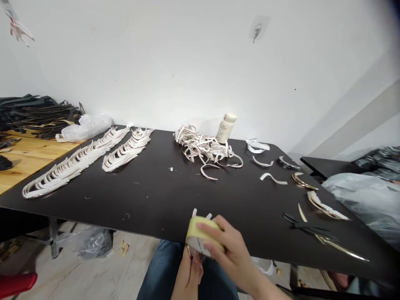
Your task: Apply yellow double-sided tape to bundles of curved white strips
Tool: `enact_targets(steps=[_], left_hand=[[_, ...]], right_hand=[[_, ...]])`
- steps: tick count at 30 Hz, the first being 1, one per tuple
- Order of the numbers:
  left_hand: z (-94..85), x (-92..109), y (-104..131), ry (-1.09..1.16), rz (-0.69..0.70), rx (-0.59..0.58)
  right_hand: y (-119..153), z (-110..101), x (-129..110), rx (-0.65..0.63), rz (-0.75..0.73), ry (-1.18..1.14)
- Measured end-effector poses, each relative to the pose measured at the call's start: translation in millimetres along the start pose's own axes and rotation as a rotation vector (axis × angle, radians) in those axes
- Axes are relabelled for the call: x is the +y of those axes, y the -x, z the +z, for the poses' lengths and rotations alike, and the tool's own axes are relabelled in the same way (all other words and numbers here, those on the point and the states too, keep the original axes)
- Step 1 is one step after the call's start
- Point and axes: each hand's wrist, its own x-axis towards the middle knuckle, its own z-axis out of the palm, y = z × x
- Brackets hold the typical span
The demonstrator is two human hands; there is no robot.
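Observation:
At the table's front edge, my right hand [229, 246] grips a roll of pale yellow tape [204, 227], thumb and fingers around its rim. Just below the roll, my left hand [190, 268] is closed on a curved white strip. Two white strip ends [194, 213] stick up behind the tape, and thin shiny edges show beneath it near my left fingers. The roll hides the middle of the strip and part of my left fingertips.
Two long rows of nested white curved strips [81, 156] lie at the left. A tangled heap of white strips [203, 146] sits beside a cream bottle [226, 128] at the back. Gold and white curved pieces [325, 205] and black strips [306, 227] lie at the right.

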Motion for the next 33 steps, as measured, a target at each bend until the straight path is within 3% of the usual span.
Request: enact_targets(steps=[3, 8, 11, 16, 17, 21, 24, 26, 30, 33], left_hand=[[3.0, -0.2, -3.1, -0.010, 0.005, 0.003], [2.8, -1.9, -5.8, -0.101, 0.041, -0.037], [3.1, -2.1, -6.1, -0.115, 0.052, -0.046], [5.2, -3.4, -7.4, -0.056, 0.106, -0.038], [4.8, -3.9, -7.6, -0.049, 0.104, -0.045], [1.7, -5.3, -7.2, -0.028, 0.066, -0.055], [0.6, -5.0, -6.8, -0.034, 0.068, -0.048], [1.4, -4.7, -7.1, -0.062, 0.076, -0.063], [4.0, -4.9, -8.5, -0.109, 0.083, -0.043], [4.6, -5.1, -9.2, -0.119, 0.076, -0.053]], right_hand=[[-0.4, -5.4, 0.8, 0.186, 0.017, -0.183], [2.3, 10.2, 1.5, -0.062, -0.086, -0.008], [-1.0, 13.2, 2.0, -0.090, -0.065, -0.003], [-7.5, -2.4, -2.6, 0.127, -0.052, -0.222], [-7.3, -3.1, -3.8, 0.118, -0.070, -0.213], [-3.3, 7.0, -5.2, -0.150, -0.155, -0.023], [-2.1, 11.8, -2.4, -0.228, -0.136, 0.002], [-3.3, 8.2, 0.4, -0.153, -0.105, -0.086], [-4.1, 0.6, 4.0, 0.219, -0.030, -0.288], [-1.2, 8.2, 2.5, 0.119, -0.054, -0.163]])
